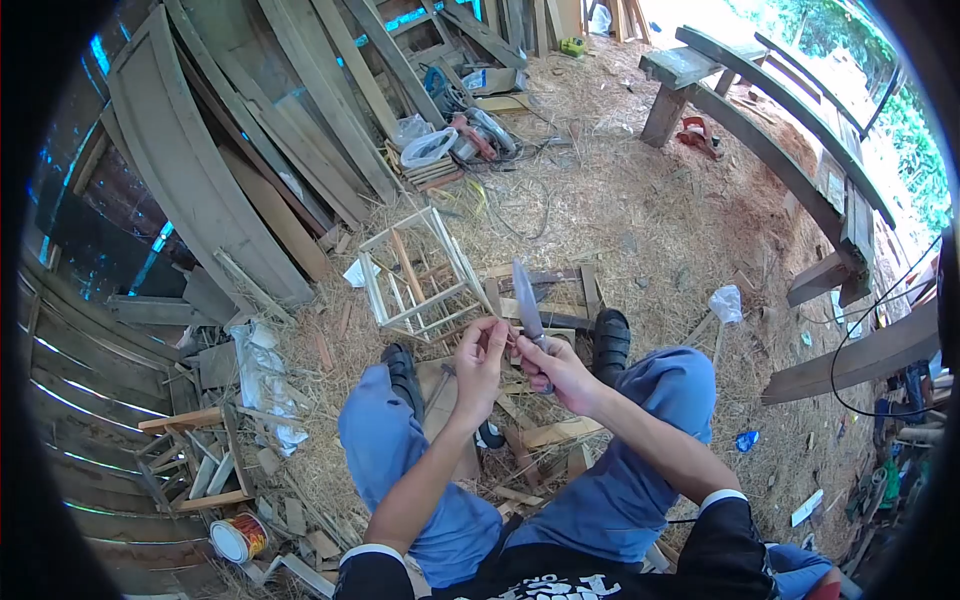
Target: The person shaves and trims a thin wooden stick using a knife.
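Observation:
My right hand (560, 372) is closed round the handle of a knife (525, 296), whose broad blade points away from me. Close beside it, my left hand (478, 362) is closed in a pinch. A small thin piece seems to sit between the fingertips of both hands, too small to name. Just beyond the left hand, a frame of thin wooden sticks (427, 310) stands on the ground. A hammer (438, 388) lies between my feet, partly hidden by my left arm.
Wood scraps (562, 432) and shavings cover the ground. Boards (185, 140) lean at the left, near a paint can (238, 538) and a small wooden frame (200, 460). Power tools (480, 135) lie at the back. A wooden bench (770, 140) stands at the right.

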Tool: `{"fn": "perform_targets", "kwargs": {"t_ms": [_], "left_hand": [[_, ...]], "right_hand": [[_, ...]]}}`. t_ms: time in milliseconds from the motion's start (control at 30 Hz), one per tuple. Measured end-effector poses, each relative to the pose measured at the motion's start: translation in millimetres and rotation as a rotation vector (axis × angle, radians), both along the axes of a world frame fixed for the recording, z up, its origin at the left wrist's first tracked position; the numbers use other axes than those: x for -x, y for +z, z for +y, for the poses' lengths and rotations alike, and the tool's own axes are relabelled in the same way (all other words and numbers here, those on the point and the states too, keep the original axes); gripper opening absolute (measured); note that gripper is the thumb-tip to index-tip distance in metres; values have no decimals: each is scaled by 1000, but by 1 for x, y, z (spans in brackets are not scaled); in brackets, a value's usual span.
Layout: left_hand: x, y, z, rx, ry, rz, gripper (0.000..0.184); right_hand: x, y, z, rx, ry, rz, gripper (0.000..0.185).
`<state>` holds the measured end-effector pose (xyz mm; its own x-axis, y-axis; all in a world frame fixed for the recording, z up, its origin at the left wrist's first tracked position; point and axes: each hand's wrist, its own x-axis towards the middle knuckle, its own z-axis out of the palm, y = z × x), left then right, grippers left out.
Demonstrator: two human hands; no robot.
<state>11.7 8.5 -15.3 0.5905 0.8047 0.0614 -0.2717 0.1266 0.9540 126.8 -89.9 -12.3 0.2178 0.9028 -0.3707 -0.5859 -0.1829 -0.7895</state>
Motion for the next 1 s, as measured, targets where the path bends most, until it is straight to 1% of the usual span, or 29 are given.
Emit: {"fn": "perform_targets", "kwargs": {"t_ms": [67,133,167,300,400,433,533,567,600,667,700,800,867,933,1000], "left_hand": [[1,3,1,2,22,9,21],[2,3,4,78,14,-42,20],[3,4,7,115,13,-70,20],[6,5,11,248,-51,-99,13],[5,7,9,258,-73,-114,13],[5,7,9,289,-94,-125,13],[6,5,8,378,-161,-147,13],[7,5,8,404,-186,-153,13],[8,5,7,430,-211,-158,13],[8,3,6,376,-238,-133,13],[8,3,6,348,-250,-120,13],[9,4,-3,356,-155,-23,8],[13,2,0,361,-212,-23,7],[16,10,-1,343,-254,-18,6],[22,18,-1,443,-388,-51,7]], "right_hand": [[0,3,-2,17,22,-141,25],[-3,13,-1,52,13,-293,27],[-11,10,-1,83,-3,-320,28],[-30,29,0,93,-178,-526,35],[-37,32,-1,-25,-186,-648,36],[-35,35,-1,-10,-173,-745,34],[-25,27,4,-120,-160,-937,37],[-20,27,4,-163,-161,-1005,33],[-20,29,4,-160,-103,-1066,32],[-20,32,6,-156,16,-1188,29],[-17,37,5,-217,3,-1284,24],[-19,35,5,-368,86,-1536,23],[-19,34,4,-351,99,-1570,24],[-20,35,1,-344,113,-1618,26],[-23,41,-2,-352,125,-1687,27]]}}
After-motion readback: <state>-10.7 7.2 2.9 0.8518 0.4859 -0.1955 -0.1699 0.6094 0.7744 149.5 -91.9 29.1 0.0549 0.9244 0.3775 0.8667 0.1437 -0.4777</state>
